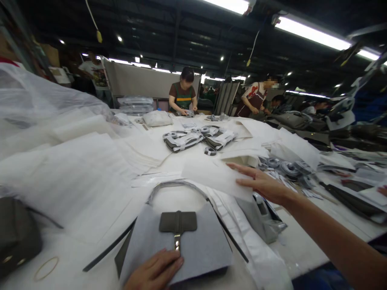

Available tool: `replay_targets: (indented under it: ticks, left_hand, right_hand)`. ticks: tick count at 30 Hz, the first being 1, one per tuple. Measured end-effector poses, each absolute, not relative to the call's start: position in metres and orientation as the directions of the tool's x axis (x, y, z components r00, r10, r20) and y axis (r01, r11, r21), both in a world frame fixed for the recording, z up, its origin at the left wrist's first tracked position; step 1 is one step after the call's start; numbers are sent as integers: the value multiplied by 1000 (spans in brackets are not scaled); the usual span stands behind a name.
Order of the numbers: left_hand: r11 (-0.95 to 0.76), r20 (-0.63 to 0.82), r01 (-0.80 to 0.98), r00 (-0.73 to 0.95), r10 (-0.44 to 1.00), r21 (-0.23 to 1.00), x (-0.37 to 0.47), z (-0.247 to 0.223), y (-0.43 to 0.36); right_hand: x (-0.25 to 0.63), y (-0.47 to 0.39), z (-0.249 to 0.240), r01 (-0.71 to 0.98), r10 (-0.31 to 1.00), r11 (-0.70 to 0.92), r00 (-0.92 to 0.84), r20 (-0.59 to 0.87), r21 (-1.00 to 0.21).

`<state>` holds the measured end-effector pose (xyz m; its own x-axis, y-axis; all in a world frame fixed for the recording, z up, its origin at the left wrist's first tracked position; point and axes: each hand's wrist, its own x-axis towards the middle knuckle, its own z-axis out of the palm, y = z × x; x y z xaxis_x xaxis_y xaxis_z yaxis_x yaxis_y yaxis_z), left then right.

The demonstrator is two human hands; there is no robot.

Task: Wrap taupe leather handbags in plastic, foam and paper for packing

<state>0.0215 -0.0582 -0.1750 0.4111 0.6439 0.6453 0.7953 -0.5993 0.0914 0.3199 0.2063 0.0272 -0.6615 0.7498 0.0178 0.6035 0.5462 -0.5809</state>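
A handbag (205, 245) stands in front of me, its front covered with a grey protective sheet and its top handle wrapped. A dark olive tab (189, 221) with a shiny metal clasp (177, 242) lies over the front. My left hand (155, 268) is closed at the clasp's lower end, fingers together against the bag. Beyond the bag to the right, my right hand (263, 183) has a thin white sheet (216, 179) between its thumb and spread fingers. Dark straps (109, 245) hang down at the bag's sides.
White foam sheets (60, 173) are piled at left, near a dark bag (18, 237) and a rubber band (46, 269). Wrapped bags (183, 141) lie farther back. Coiled wrapped straps (288, 168) and a grey plastic-wrapped piece (266, 221) sit at right. Co-workers (183, 94) stand beyond.
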Motion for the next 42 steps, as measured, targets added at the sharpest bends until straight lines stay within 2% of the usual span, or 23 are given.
replay_targets:
  ticks: [1,3,5,8,10,13,17,19,23,25,29,34,37,42]
  left_hand:
    - [-606,636,789,417,649,101,21,-174,-59]
    - [-569,582,805,384,716,169,21,-170,-62]
    - [-560,539,793,371,756,239,22,-166,-64]
    - [-570,506,770,384,773,287,25,-162,-65]
    - [-572,496,769,392,775,285,27,-161,-65]
    - [-562,435,781,421,796,272,27,-157,-66]
    - [-571,255,783,515,818,248,17,-144,-66]
    - [-600,192,757,568,800,259,9,-136,-63]
    - [-648,156,706,633,758,287,-2,-129,-60]
    - [-624,155,726,608,779,289,-2,-130,-62]
    - [-575,159,769,553,818,281,1,-139,-67]
    - [-619,224,759,579,784,201,-1,-153,-69]
    - [-648,326,745,581,746,156,-1,-154,-74]
    - [-591,528,777,417,740,215,13,-127,-86]
  right_hand:
    - [318,189,22,531,705,498,-708,-36,-686]
    - [309,160,5,492,595,454,-788,-158,-743]
    - [296,139,-17,498,506,569,-839,-198,-655]
    - [278,119,-49,435,430,830,-898,-98,-349]
    - [270,110,-64,368,364,899,-929,-61,-238]
    - [263,102,-76,320,300,921,-947,-117,-222]
    - [260,104,-77,320,297,929,-944,-142,-186]
    - [258,105,-73,323,306,922,-946,-111,-214]
    - [251,94,-63,311,329,919,-944,37,-243]
    - [246,84,-66,267,285,941,-956,63,-207]
    - [240,68,-88,204,207,969,-978,11,-139]
    - [245,66,-107,160,160,980,-987,-5,-120]
    - [248,66,-110,162,161,978,-987,-14,-128]
    - [249,65,-116,166,167,976,-986,-4,-139]
